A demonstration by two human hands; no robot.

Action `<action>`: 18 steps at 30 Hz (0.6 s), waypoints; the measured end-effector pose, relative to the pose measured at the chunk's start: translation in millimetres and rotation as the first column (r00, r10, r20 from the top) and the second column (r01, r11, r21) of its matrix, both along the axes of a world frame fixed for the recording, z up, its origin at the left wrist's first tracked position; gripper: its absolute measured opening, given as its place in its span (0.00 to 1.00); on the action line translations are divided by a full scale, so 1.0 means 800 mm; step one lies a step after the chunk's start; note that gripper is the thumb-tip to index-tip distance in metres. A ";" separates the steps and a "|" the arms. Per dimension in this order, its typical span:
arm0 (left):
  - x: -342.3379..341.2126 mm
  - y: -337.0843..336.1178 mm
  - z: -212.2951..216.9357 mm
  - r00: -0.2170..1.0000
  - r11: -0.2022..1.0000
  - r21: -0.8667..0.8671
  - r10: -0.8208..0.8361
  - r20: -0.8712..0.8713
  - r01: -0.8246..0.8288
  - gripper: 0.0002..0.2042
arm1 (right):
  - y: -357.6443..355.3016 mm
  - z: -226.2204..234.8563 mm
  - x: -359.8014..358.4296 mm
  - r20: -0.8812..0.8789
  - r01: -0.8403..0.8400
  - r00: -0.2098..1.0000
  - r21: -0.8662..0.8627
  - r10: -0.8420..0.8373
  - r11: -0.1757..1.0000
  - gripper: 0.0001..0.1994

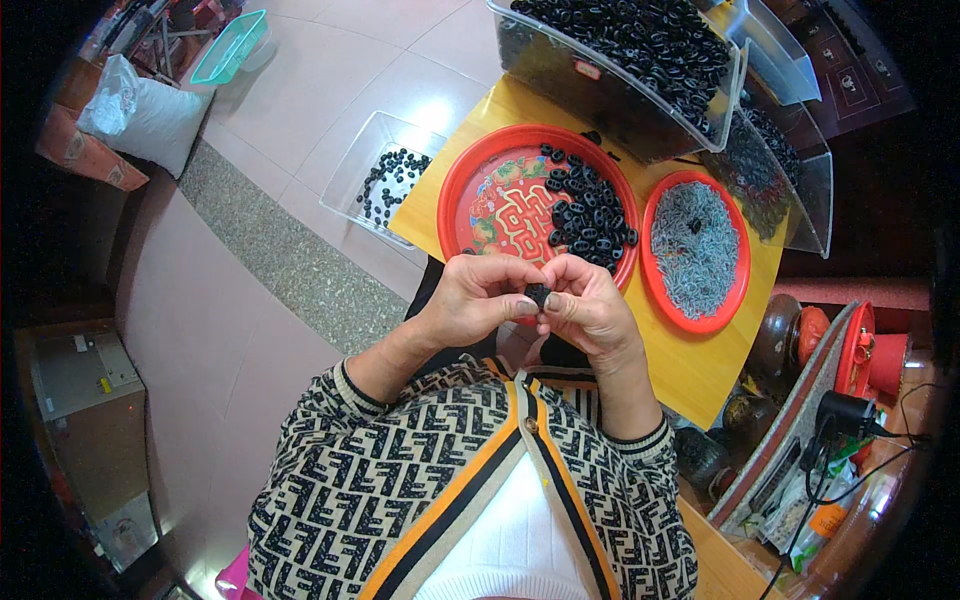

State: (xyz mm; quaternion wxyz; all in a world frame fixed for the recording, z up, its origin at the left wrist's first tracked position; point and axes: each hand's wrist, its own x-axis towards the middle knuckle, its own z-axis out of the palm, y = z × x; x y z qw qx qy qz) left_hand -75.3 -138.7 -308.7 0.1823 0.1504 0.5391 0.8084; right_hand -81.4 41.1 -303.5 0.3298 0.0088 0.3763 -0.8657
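Two bare hands, fingertips nearly meeting, work one small dark black piece (537, 294) between them. Left hand (468, 300): thumb and forefinger pinched together on the piece's left side. Right hand (592, 312): thumb and forefinger closed on it from the right; the lower fingers curl under (how far they grip, cannot tell). Just beyond the fingertips, a large round red tray (447, 195) with a floral, gold-patterned base; on its right half, a heap of glossy black oval pieces (595, 215). To the right of the fingers, a smaller oval red tray (647, 245) filled with thin grey metallic-looking bits (690, 265), one black clump (695, 226) on top. Both trays on a yellow tabletop (720, 350). Farther out, beyond the fingers and to the right, a deep clear plastic bin (600, 105) packed with more black ovals (640, 40). Left of the fingers and farther out, past the table edge, a low clear plastic box (343, 170) with scattered black pieces (385, 185). Well apart, far left, a bulging white sack (160, 120). Nearer than the fingers, a black-and-beige patterned knit cardigan (400, 470).
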 end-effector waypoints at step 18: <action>-0.006 0.014 0.002 0.941 0.953 -0.237 0.106 -0.322 -0.188 0.10 | 0.004 0.014 -0.005 -0.070 0.064 0.996 0.254 -0.047 0.965 0.06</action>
